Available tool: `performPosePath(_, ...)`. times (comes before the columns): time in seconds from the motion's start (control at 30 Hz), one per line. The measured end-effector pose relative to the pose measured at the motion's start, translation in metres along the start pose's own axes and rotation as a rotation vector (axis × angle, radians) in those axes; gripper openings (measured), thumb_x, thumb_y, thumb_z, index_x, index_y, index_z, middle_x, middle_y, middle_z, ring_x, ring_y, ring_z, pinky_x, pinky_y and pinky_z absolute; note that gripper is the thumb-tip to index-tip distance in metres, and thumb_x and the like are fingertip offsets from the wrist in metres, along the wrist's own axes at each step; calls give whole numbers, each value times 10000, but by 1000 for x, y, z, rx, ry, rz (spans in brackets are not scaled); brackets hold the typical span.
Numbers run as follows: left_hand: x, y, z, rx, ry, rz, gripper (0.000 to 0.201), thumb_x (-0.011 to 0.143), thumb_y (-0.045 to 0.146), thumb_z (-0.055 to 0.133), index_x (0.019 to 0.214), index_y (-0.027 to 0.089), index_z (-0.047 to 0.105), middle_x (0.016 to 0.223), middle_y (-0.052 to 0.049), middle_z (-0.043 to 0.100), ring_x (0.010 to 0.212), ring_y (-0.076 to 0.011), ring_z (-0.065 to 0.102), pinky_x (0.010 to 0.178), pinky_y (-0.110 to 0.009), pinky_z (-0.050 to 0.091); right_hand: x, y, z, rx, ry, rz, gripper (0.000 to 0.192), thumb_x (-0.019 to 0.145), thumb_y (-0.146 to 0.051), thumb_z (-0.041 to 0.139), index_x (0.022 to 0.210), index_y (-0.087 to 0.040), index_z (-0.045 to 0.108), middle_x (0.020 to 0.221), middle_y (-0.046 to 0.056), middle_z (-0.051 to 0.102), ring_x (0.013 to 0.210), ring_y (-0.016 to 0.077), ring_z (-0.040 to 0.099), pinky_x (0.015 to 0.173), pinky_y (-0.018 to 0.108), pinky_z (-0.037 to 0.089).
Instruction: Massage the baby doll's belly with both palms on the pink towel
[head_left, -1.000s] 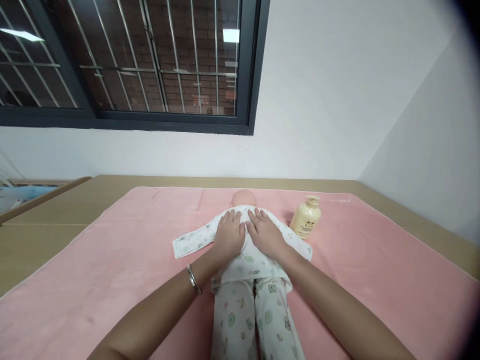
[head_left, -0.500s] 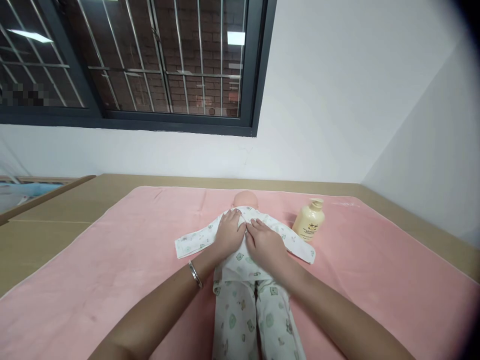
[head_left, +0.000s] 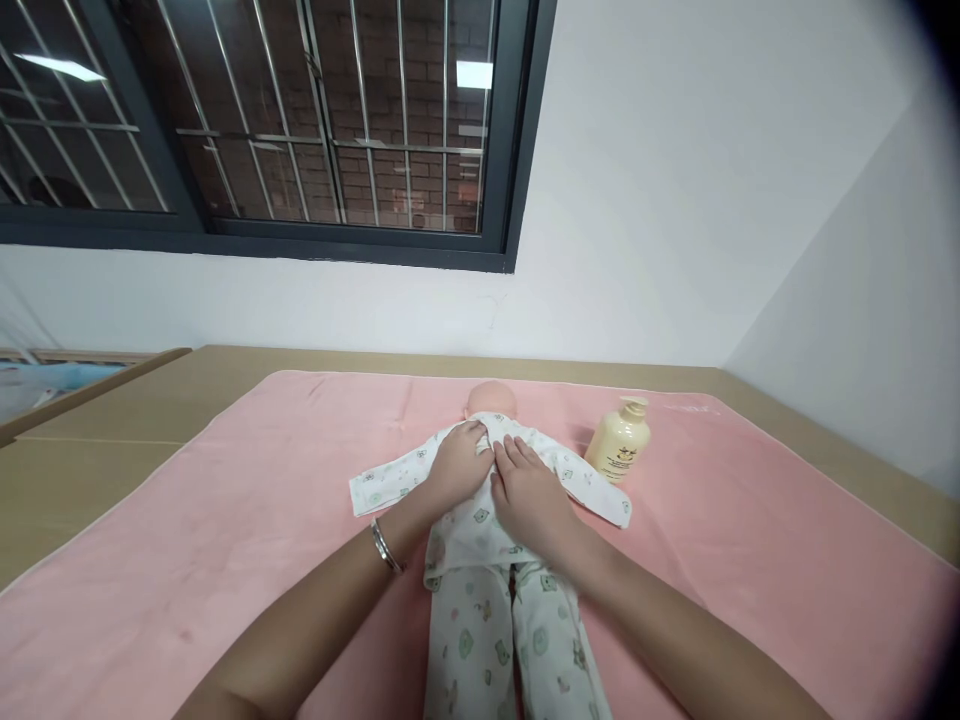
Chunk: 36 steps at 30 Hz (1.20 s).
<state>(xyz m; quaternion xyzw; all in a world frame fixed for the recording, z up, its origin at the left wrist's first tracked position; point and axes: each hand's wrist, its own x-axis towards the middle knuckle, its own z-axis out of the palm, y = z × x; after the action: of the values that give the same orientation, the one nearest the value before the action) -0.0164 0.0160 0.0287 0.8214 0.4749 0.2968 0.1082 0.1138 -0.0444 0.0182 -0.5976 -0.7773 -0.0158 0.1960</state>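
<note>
Flat and unclenched, both grips press the doll (head_left: 491, 520), which lies face down mid-blanket (head_left: 225, 520) toward the far edge. Since a second ago the left hand (head_left: 455, 466) has curled its fingertips into the shirt collar, while the right hand (head_left: 529, 492) slid slightly nearer, smoothing cloth; the bottle (head_left: 619, 452) stands untouched.

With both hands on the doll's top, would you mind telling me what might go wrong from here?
1. The bottle stands upright close by the doll's sleeve; a tug there might tip it.
2. The left hand and right hand press the loose top, which may bunch up or drag the doll along the pink cloth.
</note>
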Motion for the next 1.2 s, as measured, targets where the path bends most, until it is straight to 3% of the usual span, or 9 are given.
performPosePath(0.1,3,-7,5,-63,-13,-9,430,830,210,436,1230,131,573,1332,-129,565,1247,-250,500,1073,-390,373,4,6,-3,66,5,-9,497,950,-261,317,1377,-52,464,1443,181,432,1380,282,331,1137,418,261)
performPosePath(0.23,-4,-7,24,26,56,-19,481,892,236,364,1328,73,485,1422,-167,472,1359,-278,373,1147,-472,242,21,29,5,164,27,25,510,960,-292,318,1402,-58,420,1490,179,359,1403,263,284,1148,425,235)
performPosePath(0.37,-8,-9,37,5,134,-31,453,900,250,375,1312,119,509,1407,-131,499,1347,-263,392,1143,-470,262,29,40,18,211,59,46,544,949,-316,354,1431,-65,365,1517,176,306,1423,251,233,1159,447,196)
performPosePath(0.5,-9,-12,37,-36,181,-7,429,903,254,383,1290,145,530,1378,-115,529,1325,-249,420,1137,-468,283,28,38,21,235,90,46,535,939,-302,360,1417,-63,388,1502,183,334,1418,248,248,1159,458,187)
performPosePath(0.63,-11,-12,36,-58,196,-22,420,895,251,407,1275,139,545,1364,-116,544,1314,-253,430,1134,-479,291,27,35,10,309,122,45,495,897,-274,414,1365,-126,473,1506,148,341,1415,262,254,1142,479,234)
performPosePath(0.83,-14,-11,37,-121,233,-14,397,940,288,351,1254,171,563,1342,-98,563,1308,-239,437,1136,-486,291,23,35,-9,345,350,-7,487,866,-224,411,1342,-164,495,1553,84,251,1442,245,171,1144,497,234)
performPosePath(0.9,-16,-11,38,-157,270,-6,413,968,305,292,1253,173,559,1348,-97,553,1317,-223,424,1136,-467,297,22,34,-6,320,325,-38,481,877,-241,415,1343,-150,493,1542,102,275,1427,240,224,1142,478,244)
performPosePath(1.03,-20,-11,39,-188,319,-17,441,985,334,258,1302,151,505,1444,-123,442,1376,-222,340,1142,-467,285,21,31,4,265,120,-91,474,911,-295,411,1350,-140,498,1482,133,390,1401,256,292,1137,497,239)
performPosePath(1.2,-20,-10,39,-205,308,-24,444,986,364,256,1321,173,477,1460,-112,422,1398,-224,309,1149,-485,269,20,29,3,282,272,-59,493,919,-293,405,1392,-162,448,1511,116,341,1401,239,290,1131,478,263)
